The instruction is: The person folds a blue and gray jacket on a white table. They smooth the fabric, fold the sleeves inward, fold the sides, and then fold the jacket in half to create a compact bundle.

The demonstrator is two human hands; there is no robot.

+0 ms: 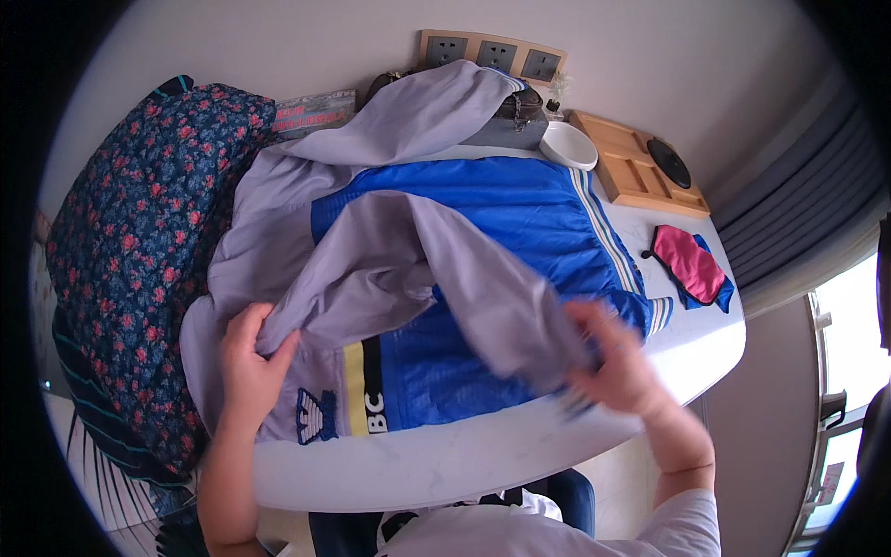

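Observation:
A grey and blue jacket [515, 202] lies spread on a white table, its striped hem towards the right. My left hand [250, 369] pinches the grey fabric at the shoulder end of the near sleeve [480, 285]. Near that sleeve's cuff, my right hand [619, 365] grips the cloth; hand and cuff are blurred. The sleeve is raised in a loose arch over the jacket's body. The other grey sleeve [424, 111] stretches towards the wall. Below my left hand are a winged emblem patch [317, 416] and a yellow and black band [363, 383] with lettering.
A large floral fabric bundle [153, 250] borders the jacket on the left. Along the back stand a dark bag [522, 111], a white bowl [569, 145] and a wooden compartment tray [626, 167]. A pink and blue cloth item [689, 264] lies near the table's [431, 470] right edge.

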